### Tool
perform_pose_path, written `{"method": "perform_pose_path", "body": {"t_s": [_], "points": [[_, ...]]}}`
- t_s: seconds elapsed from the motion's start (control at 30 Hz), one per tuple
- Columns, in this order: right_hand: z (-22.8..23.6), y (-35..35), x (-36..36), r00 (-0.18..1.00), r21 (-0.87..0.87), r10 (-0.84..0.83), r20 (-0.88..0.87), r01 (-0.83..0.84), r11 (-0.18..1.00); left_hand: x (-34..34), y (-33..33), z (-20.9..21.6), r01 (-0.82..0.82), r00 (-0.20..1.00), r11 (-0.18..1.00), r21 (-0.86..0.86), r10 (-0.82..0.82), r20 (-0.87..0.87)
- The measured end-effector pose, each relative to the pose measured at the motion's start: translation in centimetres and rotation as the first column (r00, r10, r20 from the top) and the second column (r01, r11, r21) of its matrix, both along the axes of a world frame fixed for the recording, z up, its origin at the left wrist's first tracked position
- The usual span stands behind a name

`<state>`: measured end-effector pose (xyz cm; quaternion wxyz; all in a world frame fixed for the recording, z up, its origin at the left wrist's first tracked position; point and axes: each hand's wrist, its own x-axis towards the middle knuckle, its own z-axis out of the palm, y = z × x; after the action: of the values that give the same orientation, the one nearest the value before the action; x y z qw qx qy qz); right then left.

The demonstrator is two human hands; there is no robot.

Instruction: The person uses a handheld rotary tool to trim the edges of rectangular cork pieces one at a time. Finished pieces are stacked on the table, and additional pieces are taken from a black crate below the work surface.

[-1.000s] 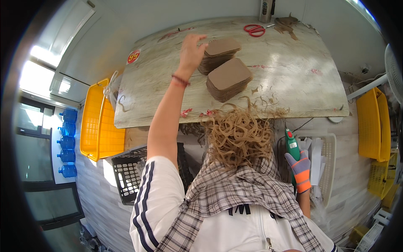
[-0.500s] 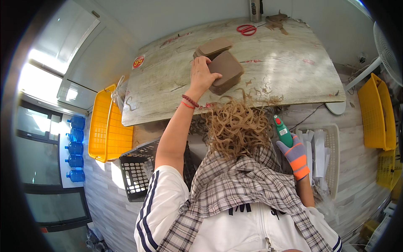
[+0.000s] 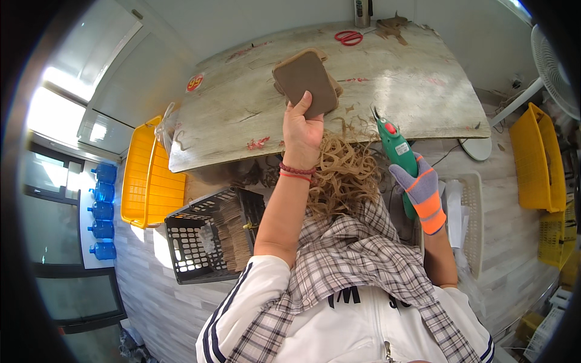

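My left hand (image 3: 301, 133) grips a flat brown pad with rounded corners (image 3: 305, 77), thumb on top and fingers hidden below. The pad is raised, tilted, over a stack of similar brown pads (image 3: 332, 92) on the table, which it mostly hides. My right hand (image 3: 420, 192), in a grey and orange glove, is closed around green electric scissors (image 3: 396, 145) with a red button. Their dark pointed blades stick up near the table's front edge, apart from the pad. Curly brown offcut strips (image 3: 345, 172) are heaped on the checked cloth over my lap.
On the table (image 3: 230, 103) lie red-handled scissors (image 3: 348, 38) and brown scraps (image 3: 393, 27) at the back. A black crate (image 3: 181, 242) holding brown pads stands left, beside a yellow basket (image 3: 136, 175). A pale basket (image 3: 475, 230) with white strips sits right, below a fan (image 3: 554, 66).
My left hand has lifted a pad off the stack and turned palm up. My right hand has risen with the electric scissors, bringing their blades up beside the table edge.
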<state>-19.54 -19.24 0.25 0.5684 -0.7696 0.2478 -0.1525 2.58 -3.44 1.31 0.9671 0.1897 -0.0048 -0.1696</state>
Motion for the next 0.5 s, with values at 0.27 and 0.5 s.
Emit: {"method": "perform_pose_path", "body": {"t_s": [0.27, 0.5], "points": [[2.7, 1.3, 0.3, 0.998, 0.272, 0.066, -0.008, -0.061, 0.96, -3.4, -2.3, -0.6, -0.022, 0.999, 0.989, -0.144, 0.015, -0.052], [3.5, 2.0, 0.1, 0.997, 0.287, 0.064, -0.041, -0.05, 0.956, -4.5, -3.1, -0.6, -0.006, 0.998, 0.99, -0.143, -0.002, -0.06]]}}
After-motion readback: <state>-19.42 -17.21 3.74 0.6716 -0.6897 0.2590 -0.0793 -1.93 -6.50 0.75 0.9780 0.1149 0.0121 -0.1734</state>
